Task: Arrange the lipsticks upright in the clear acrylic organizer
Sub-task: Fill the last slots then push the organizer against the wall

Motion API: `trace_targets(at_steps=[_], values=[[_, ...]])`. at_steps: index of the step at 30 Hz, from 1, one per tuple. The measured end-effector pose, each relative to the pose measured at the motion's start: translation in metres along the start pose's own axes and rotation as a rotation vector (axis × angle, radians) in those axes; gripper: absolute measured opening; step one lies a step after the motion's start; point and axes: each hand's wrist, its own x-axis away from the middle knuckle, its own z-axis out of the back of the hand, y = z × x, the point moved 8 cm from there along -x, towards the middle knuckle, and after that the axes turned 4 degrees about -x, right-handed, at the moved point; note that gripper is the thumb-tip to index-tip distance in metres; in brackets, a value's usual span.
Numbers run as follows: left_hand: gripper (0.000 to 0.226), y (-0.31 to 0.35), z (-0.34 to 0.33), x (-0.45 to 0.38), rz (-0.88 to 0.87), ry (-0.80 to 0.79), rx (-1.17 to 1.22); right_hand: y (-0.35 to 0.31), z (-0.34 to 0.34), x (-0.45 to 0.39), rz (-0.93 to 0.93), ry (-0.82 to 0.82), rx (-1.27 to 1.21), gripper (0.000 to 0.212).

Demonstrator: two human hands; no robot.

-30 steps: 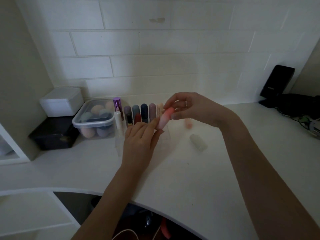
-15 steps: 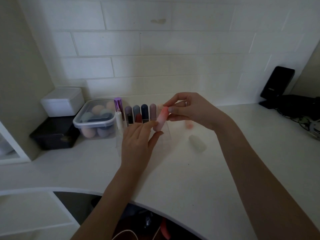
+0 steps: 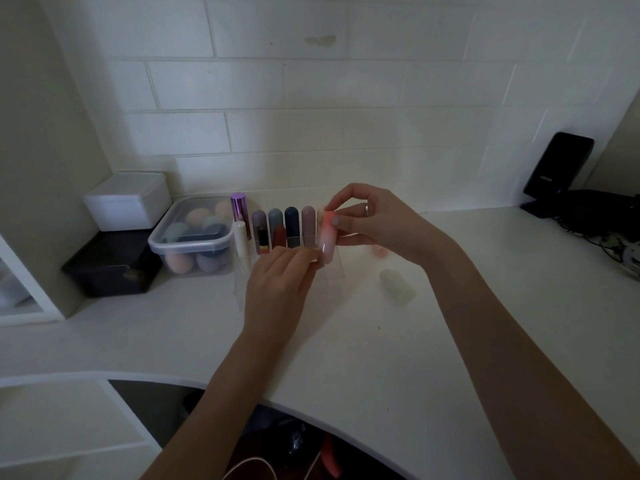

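**Pink lipstick going upright at the organizer's right end**

While our right hand (image 3: pixel 375 220) is pinching the top of the pink lipstick (image 3: pixel 327 239) between thumb and fingertips, we are holding it nearly upright at the right end of the clear acrylic organizer (image 3: pixel 334 271), its lower end low against the front wall; whether it is seated in a slot we cannot tell. Our left hand (image 3: pixel 280 285) is lying over the organizer's front, fingers pressed together and reaching toward the base of the pink lipstick, and we cannot tell whether they are gripping anything.

Behind our hands, the organizer is carrying a row of upright lipsticks: a mauve one (image 3: pixel 259 221), a grey-blue one (image 3: pixel 275 218), a navy one (image 3: pixel 291 218) and a dusty pink one (image 3: pixel 307 218), with a red one (image 3: pixel 280 235) in front. At its left end a white tube (image 3: pixel 240 242) and a shiny purple tube (image 3: pixel 239 207) are standing.

On the counter (image 3: pixel 346 341), a pale green lipstick (image 3: pixel 396 289) is lying on its side to the right, well apart from the organizer. To the left, a clear lidded tub (image 3: pixel 188 244) is holding makeup sponges in peach, blue and purple. Beside it, a white box (image 3: pixel 128 200) is sitting on a black box (image 3: pixel 110 261).
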Motion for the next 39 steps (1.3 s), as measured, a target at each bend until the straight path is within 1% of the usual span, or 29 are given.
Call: trace_targets(at_steps=[3,6,8,10,13,17,21,22,24,26,27,29,31,33,35,37,39], values=[[0.016,-0.011,0.002,0.001,0.112,0.005,-0.002,-0.002,0.003,-0.002,0.049,0.100,-0.016,0.022],[0.006,-0.033,0.014,0.006,0.374,0.057,-0.030,-0.009,0.009,-0.005,0.136,0.234,-0.031,0.019],[0.006,-0.047,0.021,0.011,0.555,0.098,-0.018,-0.009,0.007,-0.006,0.156,0.262,-0.007,0.017],[0.007,-0.054,0.023,0.014,0.645,0.118,0.010,-0.006,0.001,-0.008,0.163,0.277,0.058,0.015],[0.007,-0.054,0.021,0.015,0.660,0.101,0.024,-0.001,-0.010,-0.009,0.173,0.299,0.179,0.016],[0.008,-0.052,0.019,0.015,0.658,0.081,0.015,0.005,-0.022,-0.012,0.160,0.260,0.170,0.010],[0.008,-0.053,0.019,0.016,0.676,0.070,0.008,0.011,-0.037,-0.010,0.175,0.230,0.228,0.020],[0.008,-0.053,0.019,0.017,0.680,0.067,0.007,0.009,-0.036,-0.010,0.192,0.245,0.204,0.017],[0.008,-0.054,0.018,0.017,0.687,0.062,0.012,-0.001,-0.026,-0.008,0.249,0.324,0.138,0.008],[0.008,-0.055,0.017,0.017,0.684,0.054,0.012,-0.014,-0.017,-0.007,0.318,0.380,0.117,0.009],[0.008,-0.055,0.016,0.017,0.675,0.049,0.006,-0.017,-0.016,-0.007,0.327,0.375,0.121,0.010],[0.009,-0.055,0.015,0.017,0.664,0.042,-0.008,-0.011,-0.022,-0.007,0.279,0.335,0.147,0.012],[0.009,-0.055,0.015,0.017,0.676,0.041,-0.010,0.000,-0.030,-0.008,0.223,0.286,0.158,0.014],[0.008,-0.056,0.015,0.018,0.695,0.042,-0.005,0.007,-0.034,-0.011,0.217,0.263,0.169,0.014],[0.008,-0.056,0.014,0.019,0.706,0.034,-0.008,0.012,-0.033,-0.016,0.234,0.267,0.227,0.013],[0.008,-0.057,0.013,0.019,0.714,0.017,-0.014,0.016,-0.035,-0.019,0.242,0.259,0.386,0.022],[0.008,-0.056,0.012,0.019,0.706,0.001,-0.014,0.019,-0.043,-0.019,0.277,0.201,0.550,0.030]])
